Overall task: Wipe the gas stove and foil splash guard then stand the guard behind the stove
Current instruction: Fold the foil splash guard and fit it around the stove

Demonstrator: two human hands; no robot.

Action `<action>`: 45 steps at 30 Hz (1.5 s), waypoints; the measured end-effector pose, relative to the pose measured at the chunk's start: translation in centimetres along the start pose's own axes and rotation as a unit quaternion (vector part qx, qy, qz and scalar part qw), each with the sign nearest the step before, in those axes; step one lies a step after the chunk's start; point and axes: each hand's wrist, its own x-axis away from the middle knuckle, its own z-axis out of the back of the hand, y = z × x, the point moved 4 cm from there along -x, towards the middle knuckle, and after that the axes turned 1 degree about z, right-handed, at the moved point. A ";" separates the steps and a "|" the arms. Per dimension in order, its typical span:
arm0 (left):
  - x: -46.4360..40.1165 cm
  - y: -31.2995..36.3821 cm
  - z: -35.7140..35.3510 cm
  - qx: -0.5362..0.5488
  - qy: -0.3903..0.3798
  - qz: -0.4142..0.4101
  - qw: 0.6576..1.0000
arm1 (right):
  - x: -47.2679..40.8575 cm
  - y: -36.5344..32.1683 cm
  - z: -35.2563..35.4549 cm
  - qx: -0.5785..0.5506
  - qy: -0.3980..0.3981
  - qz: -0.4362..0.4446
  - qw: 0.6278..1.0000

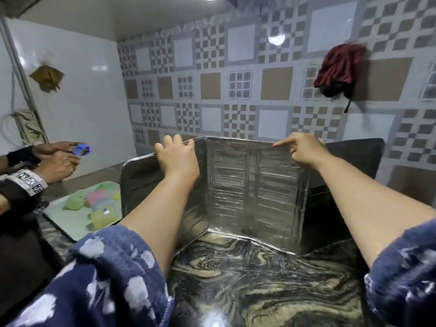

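The silver foil splash guard (pixel 254 185) stands upright on the swirled marble counter (pixel 247 279), its three panels folded into a U that faces me. My left hand (pixel 175 156) grips the top edge near the left fold. My right hand (pixel 304 149) pinches the top edge near the right fold, index finger stretched along the rim. No gas stove shows in this view.
The patterned tile wall (pixel 236 90) rises just behind the guard, with a dark red cloth (pixel 337 69) hanging on it. At left lies a green tray (pixel 68 223) of pastel sponges. Another person's hands (pixel 56 159) hold a small blue-lit object at far left.
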 end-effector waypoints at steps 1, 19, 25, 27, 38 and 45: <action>0.0 0.2 0.0 -0.005 -0.002 0.000 1.000 | 0.2 0.2 0.2 0.006 -0.005 0.004 1.000; -1.2 2.9 0.4 0.050 0.012 -0.004 0.999 | -0.1 6.7 2.4 -0.050 0.026 -0.014 0.998; -3.0 5.9 2.7 0.090 0.038 -0.024 0.995 | -0.7 8.3 5.3 -0.061 0.061 -0.036 0.996; -3.7 7.2 3.5 0.101 0.041 -0.037 0.993 | -1.0 9.0 6.8 -0.051 0.073 -0.031 0.996; -6.9 8.5 4.7 0.080 0.095 -0.032 0.992 | -3.2 7.3 9.2 -0.037 0.115 -0.020 0.992; -6.1 7.1 2.2 0.121 0.085 -0.032 0.989 | -5.1 6.5 7.8 -0.004 0.129 -0.007 0.992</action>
